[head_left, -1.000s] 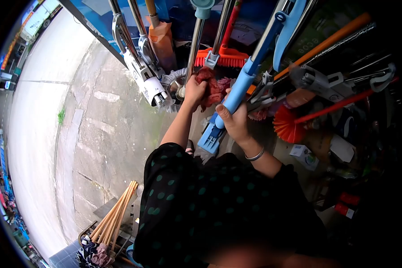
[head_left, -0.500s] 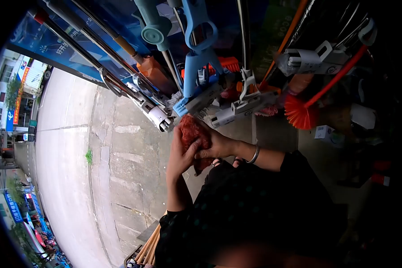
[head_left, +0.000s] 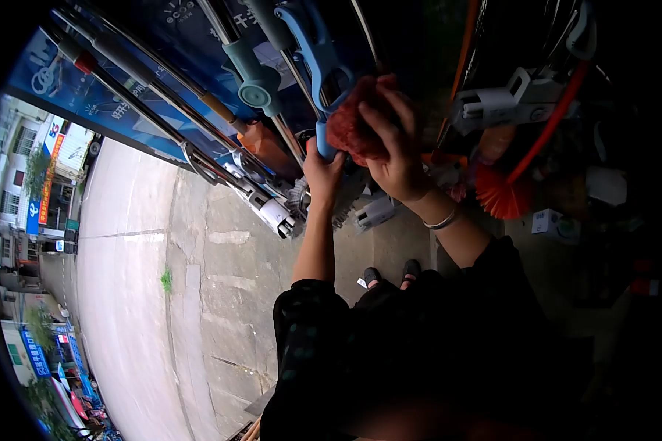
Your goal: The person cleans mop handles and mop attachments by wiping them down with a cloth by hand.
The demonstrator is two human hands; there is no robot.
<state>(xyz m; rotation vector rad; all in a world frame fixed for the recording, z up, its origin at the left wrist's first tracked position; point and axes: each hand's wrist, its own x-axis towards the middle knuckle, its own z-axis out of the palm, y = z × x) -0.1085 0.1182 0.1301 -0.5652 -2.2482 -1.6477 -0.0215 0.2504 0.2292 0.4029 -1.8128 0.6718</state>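
The red cloth (head_left: 351, 125) was in the grasp of the right hand (head_left: 401, 143), bunched up, with that hand's fingers spread over its right side. The left hand (head_left: 321, 175) was clenched around the lower part of a blue mop handle (head_left: 324, 138). From the left grip, the cloth lay just ahead and to the right, close alongside the handle; whether the two touched, I could not tell. The handle's long axis ran forward from the left grip, slanting off to the left, so the cloth sat on its right flank. The right hand was the nearer one to the cloth, the left the nearer one to the handle.

The cloth looked soft and fluffy, dull red, crumpled into a thick wad with no clear long axis, its edges blurred and partly hidden by the fingers. The handle was pale blue plastic, with an open loop ahead of the left grip.

To the left of the left grip leaned a grey-green mop handle (head_left: 256, 95), then an orange brush (head_left: 261, 145) in a plastic wrap. A white mop head (head_left: 276, 219) hung below and left of the same grip. Well to the right of the right grip was a round orange broom (head_left: 500, 195).
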